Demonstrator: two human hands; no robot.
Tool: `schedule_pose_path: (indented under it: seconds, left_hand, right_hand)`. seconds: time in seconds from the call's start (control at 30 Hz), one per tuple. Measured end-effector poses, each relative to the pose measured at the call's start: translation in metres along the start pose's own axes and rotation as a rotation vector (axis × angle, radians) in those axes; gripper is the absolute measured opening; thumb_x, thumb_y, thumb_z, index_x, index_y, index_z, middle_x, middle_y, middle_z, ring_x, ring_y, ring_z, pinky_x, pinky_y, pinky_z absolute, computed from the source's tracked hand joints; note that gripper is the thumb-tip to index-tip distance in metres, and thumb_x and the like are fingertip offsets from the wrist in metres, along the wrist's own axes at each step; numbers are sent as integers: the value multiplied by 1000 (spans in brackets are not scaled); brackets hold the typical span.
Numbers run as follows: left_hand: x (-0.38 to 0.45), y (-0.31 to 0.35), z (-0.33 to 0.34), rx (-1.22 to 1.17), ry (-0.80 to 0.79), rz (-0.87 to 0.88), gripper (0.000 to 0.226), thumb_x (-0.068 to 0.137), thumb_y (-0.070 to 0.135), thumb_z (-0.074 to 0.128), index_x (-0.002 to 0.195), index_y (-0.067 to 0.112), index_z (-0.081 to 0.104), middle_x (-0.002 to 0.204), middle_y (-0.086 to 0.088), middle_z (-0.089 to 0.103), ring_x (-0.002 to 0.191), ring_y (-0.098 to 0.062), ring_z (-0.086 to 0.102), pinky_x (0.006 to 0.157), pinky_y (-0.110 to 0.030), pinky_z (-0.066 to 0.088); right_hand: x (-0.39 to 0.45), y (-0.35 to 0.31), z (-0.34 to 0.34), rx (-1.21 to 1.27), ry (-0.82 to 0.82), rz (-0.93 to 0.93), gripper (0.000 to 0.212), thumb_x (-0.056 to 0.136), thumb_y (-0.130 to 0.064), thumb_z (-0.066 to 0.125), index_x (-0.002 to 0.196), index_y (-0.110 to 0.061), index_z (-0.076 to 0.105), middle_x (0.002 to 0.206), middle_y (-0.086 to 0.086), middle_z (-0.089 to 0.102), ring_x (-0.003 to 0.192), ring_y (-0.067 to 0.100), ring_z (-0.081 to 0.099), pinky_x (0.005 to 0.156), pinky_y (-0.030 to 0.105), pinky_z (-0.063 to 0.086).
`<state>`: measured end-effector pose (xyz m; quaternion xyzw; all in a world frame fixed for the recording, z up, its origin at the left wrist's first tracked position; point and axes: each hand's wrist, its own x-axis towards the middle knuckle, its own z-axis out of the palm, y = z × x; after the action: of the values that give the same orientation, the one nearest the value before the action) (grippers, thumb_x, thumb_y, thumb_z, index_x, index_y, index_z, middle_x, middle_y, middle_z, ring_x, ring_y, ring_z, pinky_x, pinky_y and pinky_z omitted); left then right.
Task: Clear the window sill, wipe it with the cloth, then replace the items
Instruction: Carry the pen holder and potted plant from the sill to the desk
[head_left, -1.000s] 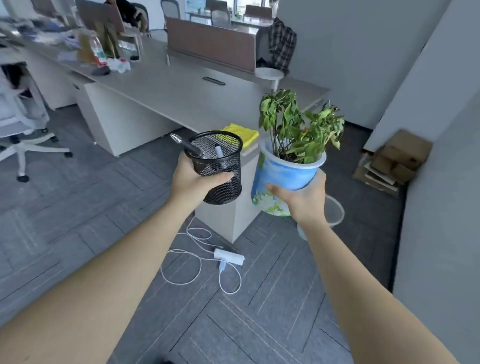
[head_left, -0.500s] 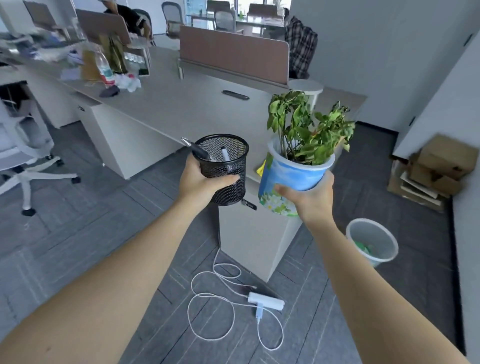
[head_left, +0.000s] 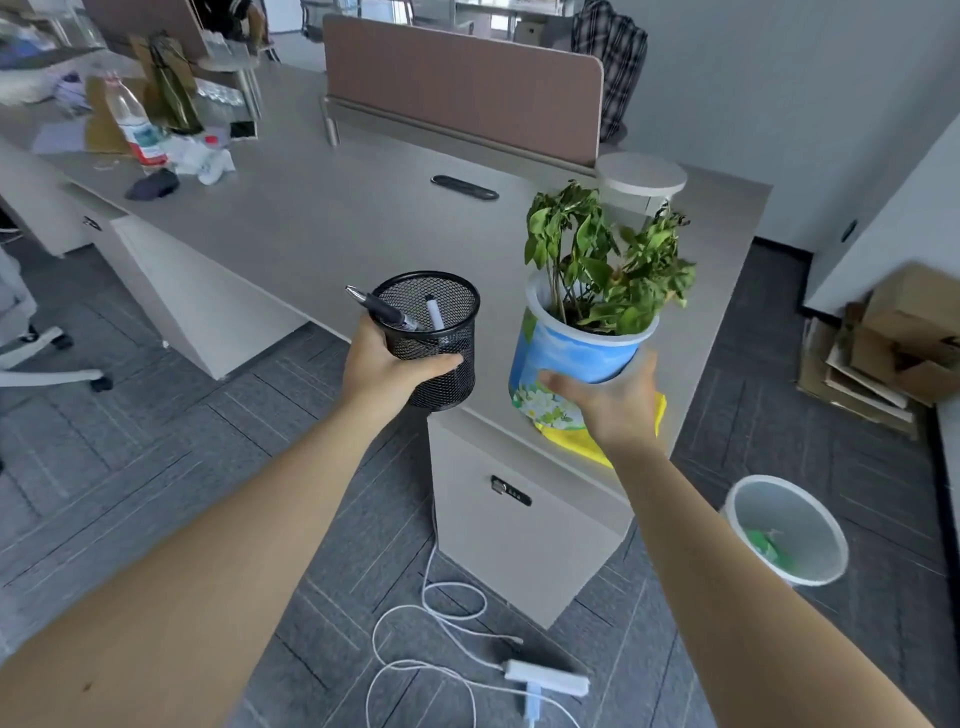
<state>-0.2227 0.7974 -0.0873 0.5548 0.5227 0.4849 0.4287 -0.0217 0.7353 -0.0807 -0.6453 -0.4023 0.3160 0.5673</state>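
A: What is lying nearest, at the bottom of the frame?

B: A white cable (head_left: 436, 613) is looping over the grey floor beside a white adapter (head_left: 545, 683); a bin (head_left: 787, 530) is standing at lower right.

A: And the hands?

B: At centre, the left hand (head_left: 387, 369) is wrapping its fingers around a black mesh pen holder (head_left: 434, 338), with pens (head_left: 384, 312) sticking out. The right hand (head_left: 613, 402) is gripping a blue plant pot (head_left: 566, 353), its green plant (head_left: 602, 260) leaning upward.

A: Where is the cloth?

B: A yellow cloth (head_left: 576, 441) is lying on the desk (head_left: 311, 218) corner, directly under the pot and the right hand.

A: Farther off?

B: A brown divider (head_left: 462, 83) is standing upper centre; a bottle (head_left: 136, 124) is sitting among clutter at upper left.
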Motion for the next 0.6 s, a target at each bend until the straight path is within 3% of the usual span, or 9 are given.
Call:
schedule_pose_path:
  seconds: [0.13,0.23,0.5,0.6]
  left_hand:
    - [53,-20,4,29,-38,-36,74,46,20,85,110,3,52,109,-8,66,100,-21,63,91,-36,51]
    - [95,-39,6,33,-97,-53,80,38,28,84,108,2,53,107,-10,68,99,-22,65,94,-43,51]
    - [208,-102,9,53,-321,-78,83,35,32,80,108,4,53,108,-10,69,99,-22,66,95,-48,49]
    - [241,-122,13,60,-386,-109,79,36,27,81,106,3,53,105,-10,68,98,-23,66,96,-47,49]
  right_hand:
    - [40,12,29,-3,17,22,69,56,-4,85,105,-15,37,112,9,53,100,21,54,78,26,49]
    - [66,26,55,-26,64,43,70,54,-5,86,104,-15,37,111,9,54,101,24,55,85,35,50]
    - [122,70,130,-90,303,185,71,53,-10,87,102,-16,36,109,7,55,100,24,56,81,34,48]
    - [142,84,151,-120,376,194,72,54,-9,87,104,-18,35,109,6,55,98,22,55,80,27,44]
